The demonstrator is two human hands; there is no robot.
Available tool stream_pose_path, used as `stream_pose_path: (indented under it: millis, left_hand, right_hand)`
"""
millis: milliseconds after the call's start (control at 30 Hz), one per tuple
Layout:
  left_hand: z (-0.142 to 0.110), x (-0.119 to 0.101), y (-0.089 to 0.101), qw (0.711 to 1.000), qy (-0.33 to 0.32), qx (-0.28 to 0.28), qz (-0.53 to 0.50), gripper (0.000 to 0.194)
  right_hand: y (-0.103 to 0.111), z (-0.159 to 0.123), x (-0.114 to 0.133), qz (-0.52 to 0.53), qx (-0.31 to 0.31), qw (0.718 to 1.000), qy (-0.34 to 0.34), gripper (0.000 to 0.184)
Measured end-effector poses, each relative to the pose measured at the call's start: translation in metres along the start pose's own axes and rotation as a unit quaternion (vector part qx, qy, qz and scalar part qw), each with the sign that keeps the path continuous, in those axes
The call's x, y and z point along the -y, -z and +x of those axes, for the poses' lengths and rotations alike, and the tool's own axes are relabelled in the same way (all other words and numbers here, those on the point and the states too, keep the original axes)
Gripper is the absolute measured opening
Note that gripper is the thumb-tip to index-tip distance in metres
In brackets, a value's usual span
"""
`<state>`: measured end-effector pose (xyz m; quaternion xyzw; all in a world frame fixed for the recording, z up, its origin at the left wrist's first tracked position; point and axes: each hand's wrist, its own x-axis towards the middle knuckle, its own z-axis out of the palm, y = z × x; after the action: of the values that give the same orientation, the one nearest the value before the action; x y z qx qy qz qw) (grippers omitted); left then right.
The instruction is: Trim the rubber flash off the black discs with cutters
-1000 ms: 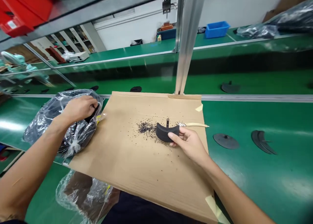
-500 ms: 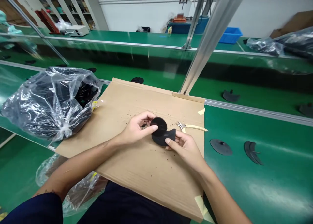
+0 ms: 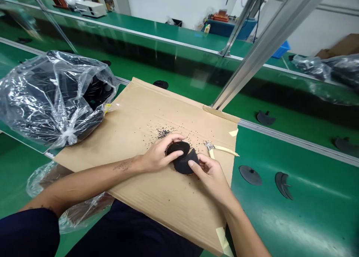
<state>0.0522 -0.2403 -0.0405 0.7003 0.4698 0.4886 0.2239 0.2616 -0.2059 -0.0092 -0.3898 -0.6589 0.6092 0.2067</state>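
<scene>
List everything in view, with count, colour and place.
clear plastic bag: 1, transparent, black pieces inside, at left on the green belt
cardboard sheet: 1, tan, centre
small cutters: 1, cream handles, on the cardboard right of the hands
black crumbs: many, black, scattered on the cardboard
flat black pieces: 2, black, on the green belt right of the cardboard
blue crate: 1, blue, far background behind an aluminium upright
black disc: 1, black, under left-hand fingers
curved black piece: 1, black, in the right hand
left hand: 1, on the disc
right hand: 1, holding the curved piece
</scene>
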Motion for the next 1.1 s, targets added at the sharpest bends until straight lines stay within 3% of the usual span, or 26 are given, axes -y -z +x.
stream_pose_path:
  millis: [233,433,567,700,933,1100]
  left_hand:
    - [0.0016,-0.0014,-0.0014,0.998,-0.053,0.014,-0.003,0.025]
    - [0.0004,0.0021,-0.0024,0.999,0.024,0.019,-0.029,0.035]
    - [0.0014,0.0039,-0.0032,0.987,0.097,0.059,-0.117,0.027]
    - [0.0038,0.0038,-0.0025,0.968,0.135,0.069,-0.198,0.032]
    - [0.0046,-0.0029,0.0010,0.990,-0.015,0.056,-0.126,0.020]
    - [0.0043,-0.0055,0.0030,0.988,-0.065,0.067,-0.126,0.028]
  right_hand:
    - [-0.0012,0.0006,0.0022,-0.004,-0.001,1.000,0.000,0.037]
    - [-0.0005,0.0000,0.0019,-0.003,0.003,1.000,0.018,0.035]
    - [0.0004,0.0004,0.0002,-0.035,-0.005,0.998,0.049,0.034]
    - [0.0004,-0.0002,0.0002,-0.082,-0.020,0.993,0.088,0.034]
    - [-0.0003,-0.0014,0.0003,-0.210,-0.055,0.951,0.218,0.015]
    - [-0.0004,-0.0014,-0.0035,-0.253,-0.051,0.914,0.313,0.015]
